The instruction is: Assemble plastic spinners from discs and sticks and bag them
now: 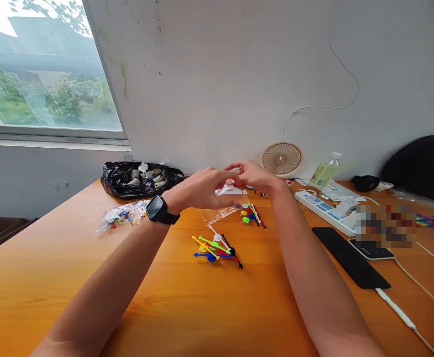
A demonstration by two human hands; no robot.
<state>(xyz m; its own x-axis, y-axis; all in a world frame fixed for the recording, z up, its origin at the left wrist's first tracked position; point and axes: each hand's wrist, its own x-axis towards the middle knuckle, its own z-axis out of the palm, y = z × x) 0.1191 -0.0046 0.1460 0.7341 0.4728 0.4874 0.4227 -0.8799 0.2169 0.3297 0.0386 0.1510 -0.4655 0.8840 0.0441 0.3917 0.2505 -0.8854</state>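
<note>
My left hand (pixel 211 187), with a black watch on its wrist, is raised over the far middle of the table. My right hand (pixel 256 174) meets it at the fingertips. Fingers of both hands are curled around a clear plastic bag (pixel 219 214), partly hidden behind them. Just below my right hand lies a small group of coloured plastic spinner parts (pixel 252 215), with arrows and round bases. Closer to me, several assembled arrow spinners (pixel 217 248) in white, green, yellow, blue, red and black lie in a pile.
Another clear bag of coloured parts (pixel 122 215) lies left. Behind it sits a black plastic bag (pixel 138 178) holding cardboard rolls. A round fan (pixel 282 158) stands by the wall. To the right are a bottle (pixel 324 173), a power strip (pixel 326 212), a black pad (pixel 351 258) and cables.
</note>
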